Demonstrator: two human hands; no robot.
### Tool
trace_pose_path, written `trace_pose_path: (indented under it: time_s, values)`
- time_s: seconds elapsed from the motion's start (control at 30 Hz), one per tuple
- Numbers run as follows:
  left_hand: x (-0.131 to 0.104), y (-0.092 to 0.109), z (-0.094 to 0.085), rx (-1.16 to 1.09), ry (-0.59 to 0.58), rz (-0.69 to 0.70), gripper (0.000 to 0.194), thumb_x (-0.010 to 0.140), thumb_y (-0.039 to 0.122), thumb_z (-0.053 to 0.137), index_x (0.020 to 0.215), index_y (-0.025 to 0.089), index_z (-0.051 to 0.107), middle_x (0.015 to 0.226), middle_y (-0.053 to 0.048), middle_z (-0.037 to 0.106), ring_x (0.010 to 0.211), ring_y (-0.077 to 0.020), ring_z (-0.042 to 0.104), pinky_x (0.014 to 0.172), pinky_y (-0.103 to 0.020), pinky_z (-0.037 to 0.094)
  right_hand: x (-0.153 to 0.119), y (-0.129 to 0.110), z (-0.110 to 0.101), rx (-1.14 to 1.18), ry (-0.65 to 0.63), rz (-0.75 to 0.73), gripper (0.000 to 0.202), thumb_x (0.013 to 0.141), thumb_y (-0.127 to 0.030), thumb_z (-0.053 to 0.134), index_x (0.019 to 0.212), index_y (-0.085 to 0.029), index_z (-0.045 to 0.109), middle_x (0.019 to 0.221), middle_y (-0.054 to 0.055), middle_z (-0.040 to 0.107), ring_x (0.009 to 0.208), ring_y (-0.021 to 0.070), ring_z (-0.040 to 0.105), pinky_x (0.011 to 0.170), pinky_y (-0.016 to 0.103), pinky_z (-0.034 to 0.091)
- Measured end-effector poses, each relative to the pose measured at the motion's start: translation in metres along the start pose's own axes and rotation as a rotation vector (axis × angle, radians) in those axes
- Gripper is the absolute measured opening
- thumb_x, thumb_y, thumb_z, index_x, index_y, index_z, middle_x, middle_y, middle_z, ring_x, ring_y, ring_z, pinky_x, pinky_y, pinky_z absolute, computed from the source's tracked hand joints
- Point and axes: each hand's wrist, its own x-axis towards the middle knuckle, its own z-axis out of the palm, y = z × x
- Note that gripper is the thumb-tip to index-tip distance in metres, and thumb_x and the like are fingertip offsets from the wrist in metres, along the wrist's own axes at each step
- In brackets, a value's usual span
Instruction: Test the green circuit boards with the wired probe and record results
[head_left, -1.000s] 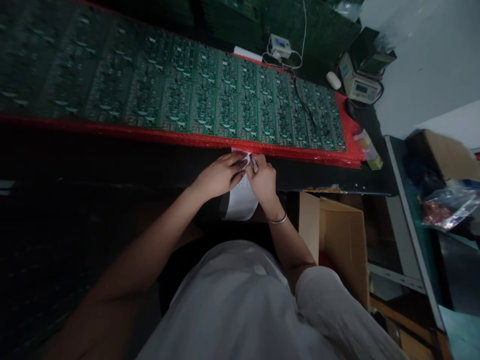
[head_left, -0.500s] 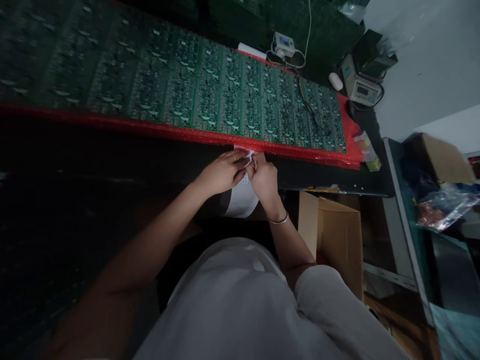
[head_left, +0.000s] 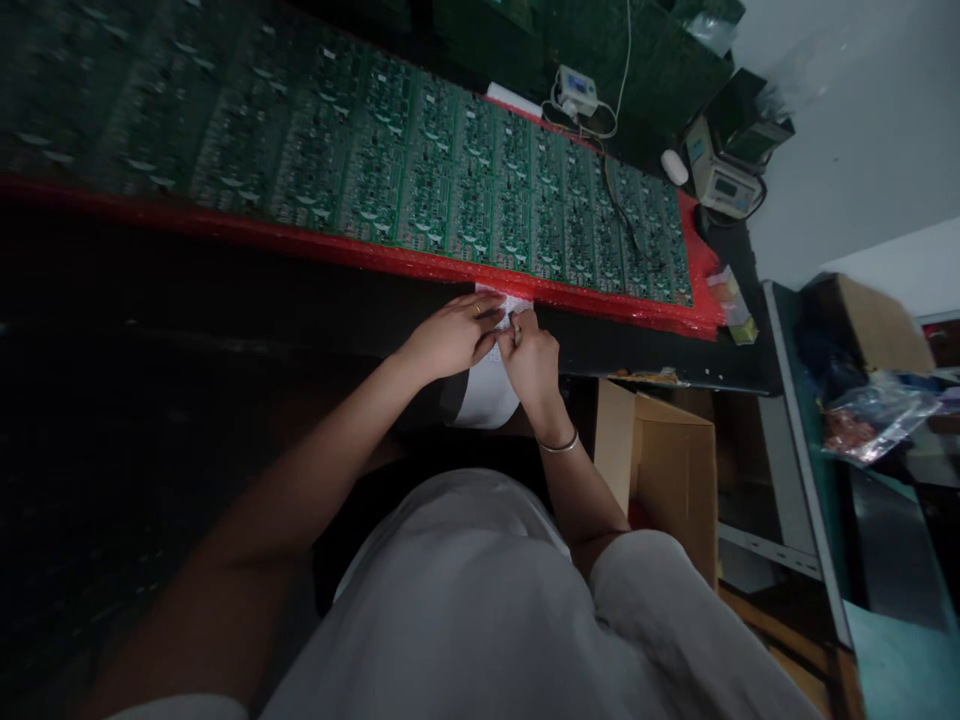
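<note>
A white sheet of paper (head_left: 487, 392) lies over the bench's front edge, its lower part hanging down and its top end against the red wrap. On its upper part rests my left hand (head_left: 452, 338), palm down with the fingers apart. My right hand (head_left: 531, 362) is closed at the right side of the paper, round something small and dark that I cannot make out. The fingertips of both hands nearly meet. Just beyond them, rows of green circuit boards (head_left: 469, 185) lie on red bubble wrap (head_left: 360, 258).
Behind the boards are a small white device (head_left: 577, 90) with a cable and a white roll (head_left: 514, 101). A boxy instrument (head_left: 724, 185) stands at the back right. An open cardboard box (head_left: 675, 470) is below the bench, to the right of my right arm.
The view has shifted slightly. Both hands stay at the paper, and a little more of its upper part shows between them.
</note>
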Motion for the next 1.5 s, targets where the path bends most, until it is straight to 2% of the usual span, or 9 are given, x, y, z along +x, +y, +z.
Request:
trace_pose_path:
  time_s: [0.17, 0.3, 0.6, 0.9, 1.07, 1.23, 1.5]
  values:
    - [0.000, -0.001, 0.001, -0.021, 0.003, -0.015, 0.040, 0.104, 0.028, 0.050, 0.137, 0.013, 0.067, 0.154, -0.016, 0.059, 0.147, -0.0310, 0.053, 0.125, -0.052, 0.042, -0.006, -0.005, -0.002, -0.065, -0.029, 0.028, 0.020, 0.098, -0.021, 0.042, 0.107, -0.015, 0.059, 0.079, 0.008, 0.069, 0.067, 0.0202, 0.064, 0.068, 0.029, 0.043]
    - [0.000, -0.003, 0.004, -0.028, 0.011, 0.000, 0.041, 0.104, 0.028, 0.050, 0.136, 0.010, 0.068, 0.153, -0.018, 0.059, 0.146, -0.0314, 0.053, 0.124, -0.052, 0.043, -0.012, -0.009, -0.005, -0.110, -0.055, 0.058, 0.022, 0.098, -0.019, 0.041, 0.107, -0.014, 0.060, 0.080, 0.008, 0.069, 0.068, 0.0210, 0.065, 0.066, 0.029, 0.043]
    - [0.000, -0.005, 0.005, 0.018, 0.031, 0.037, 0.043, 0.104, 0.028, 0.048, 0.135, 0.004, 0.067, 0.149, -0.021, 0.061, 0.145, -0.0334, 0.055, 0.123, -0.052, 0.045, -0.024, -0.010, -0.004, -0.100, 0.025, 0.011, 0.019, 0.096, -0.018, 0.045, 0.105, -0.014, 0.061, 0.075, 0.007, 0.070, 0.064, 0.0203, 0.065, 0.061, 0.027, 0.039]
    - [0.001, -0.006, 0.006, 0.000, 0.038, 0.036, 0.042, 0.105, 0.030, 0.046, 0.134, 0.010, 0.068, 0.150, -0.018, 0.062, 0.145, -0.0309, 0.055, 0.123, -0.053, 0.045, -0.037, -0.010, -0.006, -0.116, 0.031, -0.004, 0.019, 0.096, -0.018, 0.043, 0.104, -0.015, 0.061, 0.073, 0.005, 0.068, 0.063, 0.0195, 0.064, 0.060, 0.026, 0.038]
    - [0.002, -0.007, 0.007, -0.025, 0.053, 0.036, 0.041, 0.103, 0.028, 0.048, 0.133, 0.010, 0.069, 0.149, -0.020, 0.062, 0.144, -0.0321, 0.056, 0.121, -0.056, 0.046, -0.044, -0.011, -0.007, -0.109, 0.033, -0.001, 0.019, 0.095, -0.018, 0.045, 0.105, -0.016, 0.061, 0.073, 0.005, 0.068, 0.062, 0.0186, 0.063, 0.059, 0.025, 0.037]
    - [0.002, -0.006, 0.006, 0.007, 0.048, 0.050, 0.044, 0.105, 0.030, 0.045, 0.133, 0.007, 0.068, 0.148, -0.020, 0.062, 0.145, -0.0316, 0.054, 0.123, -0.052, 0.045, -0.049, -0.013, -0.008, -0.113, 0.064, -0.013, 0.018, 0.094, -0.017, 0.044, 0.102, -0.016, 0.061, 0.072, 0.005, 0.068, 0.061, 0.0182, 0.062, 0.060, 0.025, 0.038]
    - [0.002, -0.006, 0.007, -0.006, 0.045, 0.026, 0.043, 0.105, 0.031, 0.045, 0.133, 0.009, 0.069, 0.149, -0.019, 0.062, 0.145, -0.0303, 0.055, 0.123, -0.052, 0.044, -0.057, -0.014, -0.010, -0.119, 0.040, -0.005, 0.018, 0.095, -0.015, 0.046, 0.104, -0.015, 0.062, 0.076, 0.006, 0.069, 0.066, 0.0201, 0.067, 0.062, 0.026, 0.042]
